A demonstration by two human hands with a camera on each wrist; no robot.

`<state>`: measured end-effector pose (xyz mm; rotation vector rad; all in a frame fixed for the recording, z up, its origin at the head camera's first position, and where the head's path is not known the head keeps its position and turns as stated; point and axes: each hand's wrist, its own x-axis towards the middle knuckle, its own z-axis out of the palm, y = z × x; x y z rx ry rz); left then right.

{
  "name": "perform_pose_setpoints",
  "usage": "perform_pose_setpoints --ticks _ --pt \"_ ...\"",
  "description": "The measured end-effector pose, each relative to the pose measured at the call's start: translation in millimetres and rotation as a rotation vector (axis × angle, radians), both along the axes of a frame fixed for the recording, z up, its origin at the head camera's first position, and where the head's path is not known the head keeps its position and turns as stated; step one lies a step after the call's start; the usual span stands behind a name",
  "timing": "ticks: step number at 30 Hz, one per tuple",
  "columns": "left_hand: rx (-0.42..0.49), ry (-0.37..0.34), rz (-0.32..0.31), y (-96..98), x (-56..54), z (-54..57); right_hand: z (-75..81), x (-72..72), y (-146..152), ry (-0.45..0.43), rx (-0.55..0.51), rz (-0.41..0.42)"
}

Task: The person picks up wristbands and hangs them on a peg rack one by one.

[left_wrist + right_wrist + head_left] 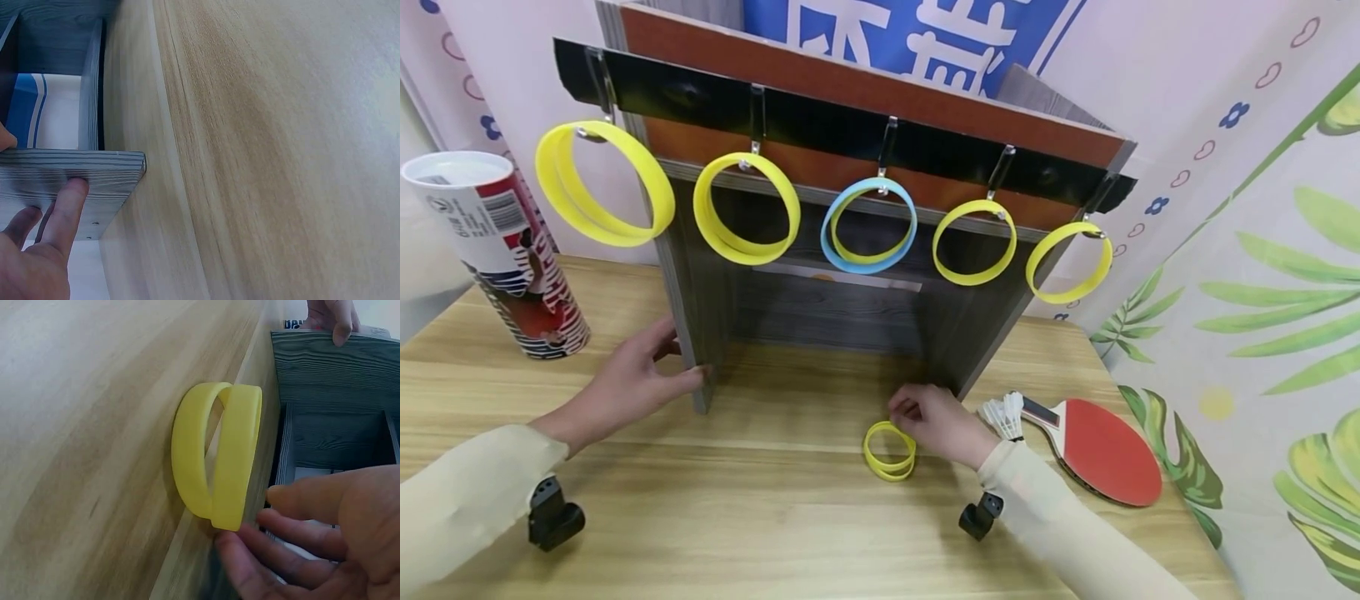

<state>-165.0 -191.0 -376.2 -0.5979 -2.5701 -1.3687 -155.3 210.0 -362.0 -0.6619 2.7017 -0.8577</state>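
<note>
My left hand [636, 375] grips the left side panel [119, 165] of a grey wooden shelf, thumb over the front edge and fingers against the outer face. My right hand [942, 421] is low by the shelf's right panel, just behind two yellow silicone wristbands [236, 456] that lie on the table, one leaning on the other. Its fingers are loosely bent beside the bands, without pinching them; whether a fingertip touches one I cannot tell. Above, several yellow wristbands [662, 196] hang from hooks on a black strip [820, 117]; a blue wristband [825, 242] hangs with a yellow one on the middle hook.
A tall printed canister [527, 267] stands on the wooden table [737, 517] left of the shelf. To the right lie a white shuttlecock [1003, 414] and a red table tennis bat [1108, 450]. A patterned cloth [1262, 275] borders the table's right side.
</note>
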Motion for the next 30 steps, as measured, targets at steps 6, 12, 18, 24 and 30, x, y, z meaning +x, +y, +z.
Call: perform_pose_setpoints --ticks 6,12,18,24,30 --pt "0.001 -0.003 0.005 -0.1 -0.7 -1.4 -0.6 6.1 0.4 0.02 0.088 -0.011" --pt "-0.004 -0.012 0.005 0.2 -0.2 -0.3 -2.0 11.1 -0.4 0.047 0.147 -0.012" --pt "-0.016 -0.022 0.014 -0.2 0.6 1.0 -0.1 14.5 -1.3 0.017 0.183 -0.008" --pt "-0.012 -0.018 0.012 -0.2 0.6 1.0 3.4 17.2 -0.8 -0.015 0.178 -0.027" --pt "-0.021 -0.028 0.019 -0.8 0.4 0.9 2.5 17.3 3.4 -0.061 0.124 -0.031"
